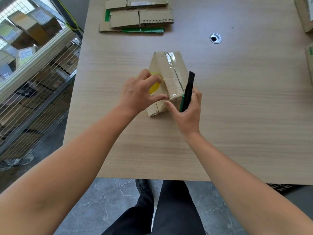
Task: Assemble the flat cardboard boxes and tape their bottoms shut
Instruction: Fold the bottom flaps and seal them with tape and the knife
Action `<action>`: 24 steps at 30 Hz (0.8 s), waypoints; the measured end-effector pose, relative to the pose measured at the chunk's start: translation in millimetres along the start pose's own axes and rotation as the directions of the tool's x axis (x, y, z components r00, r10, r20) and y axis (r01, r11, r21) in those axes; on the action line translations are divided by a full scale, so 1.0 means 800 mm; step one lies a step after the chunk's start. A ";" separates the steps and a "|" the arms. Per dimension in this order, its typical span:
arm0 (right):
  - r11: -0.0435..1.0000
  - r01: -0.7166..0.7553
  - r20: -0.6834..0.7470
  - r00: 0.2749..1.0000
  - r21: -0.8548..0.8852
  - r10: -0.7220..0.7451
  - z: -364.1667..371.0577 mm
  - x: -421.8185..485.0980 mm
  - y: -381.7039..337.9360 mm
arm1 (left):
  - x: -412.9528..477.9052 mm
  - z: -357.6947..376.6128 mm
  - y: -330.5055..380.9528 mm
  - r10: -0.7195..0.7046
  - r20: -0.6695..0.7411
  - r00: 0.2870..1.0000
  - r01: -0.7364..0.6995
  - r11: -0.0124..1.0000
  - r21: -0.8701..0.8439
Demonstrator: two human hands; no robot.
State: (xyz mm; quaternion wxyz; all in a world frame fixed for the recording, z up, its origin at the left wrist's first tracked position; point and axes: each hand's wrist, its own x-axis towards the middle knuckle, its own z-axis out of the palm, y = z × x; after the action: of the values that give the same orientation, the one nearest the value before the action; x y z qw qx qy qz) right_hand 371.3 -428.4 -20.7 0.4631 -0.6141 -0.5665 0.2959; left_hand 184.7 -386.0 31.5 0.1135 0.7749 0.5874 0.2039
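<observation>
the box (169, 72) in the middle of the table (237, 116) looks light and hollow, made of thin, worn cardboard, so it will likely dent or slide if you lean on it. steady it by its side walls and corners, not by the taped seam on top. the clear tape (171, 65) along that seam looks slick, and i'd judge it needs pulling taut before it cuts cleanly. your left hand (137, 94) sits against the box's left side, fingers curled over a yellow tape roll (154, 88) mostly hidden under the palm, thumb reaching to the box's near edge. your right hand (188, 114) is wrapped round a black and green knife (188, 92), held nearly upright against the near right corner, thumb stretched out to touch the cardboard. i cannot tell whether the blade is out. a stack of flat boxes (140, 16) lies at the far side, well apart.
</observation>
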 end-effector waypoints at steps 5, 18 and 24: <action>0.998 -0.002 -0.033 0.999 0.068 0.004 0.008 0.014 -0.006 | 0.009 0.000 0.005 -0.037 0.022 0.999 0.038 0.999 -0.034; 0.997 0.018 0.117 0.993 -0.071 -0.010 -0.005 0.026 -0.030 | 0.004 -0.068 -0.084 -0.238 0.008 0.971 0.237 0.970 0.057; 0.983 0.174 0.398 0.907 -0.052 -0.139 -0.019 0.031 -0.029 | 0.009 -0.084 -0.080 -0.121 0.079 0.990 0.109 0.984 0.141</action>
State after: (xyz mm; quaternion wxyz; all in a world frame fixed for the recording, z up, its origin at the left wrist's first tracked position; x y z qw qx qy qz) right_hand 379.7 -409.7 10.2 0.3355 -0.5141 -0.7074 0.3503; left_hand 100.7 -364.9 65.9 0.0974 0.7538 0.6383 0.1223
